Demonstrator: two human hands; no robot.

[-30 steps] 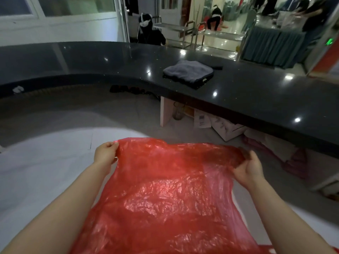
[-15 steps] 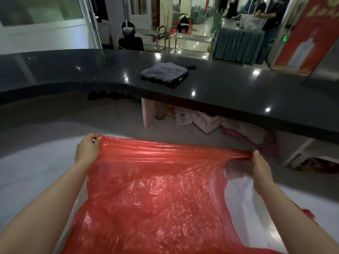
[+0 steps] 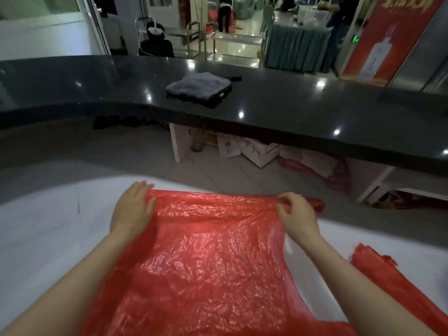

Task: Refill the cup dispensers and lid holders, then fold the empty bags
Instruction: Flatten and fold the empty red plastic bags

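A red plastic bag (image 3: 206, 258) lies spread flat on the white table (image 3: 43, 234) in front of me. My left hand (image 3: 132, 212) presses flat with straight fingers on the bag's far left corner. At the far right corner, my right hand (image 3: 297, 214) pinches the bag's edge with curled fingers, and a twisted red end sticks out past it. No cup dispensers, cups or lids are in view.
A second piece of red plastic (image 3: 392, 287) lies on the table at the right. Beyond the table runs a curved black counter (image 3: 315, 112) with a folded grey cloth (image 3: 198, 87) on it. Boxes and red bags (image 3: 339, 175) sit under the counter.
The bag has come down flat onto the table. My left hand has let go of its corner and now lies flat on it. My right hand still pinches the right corner.
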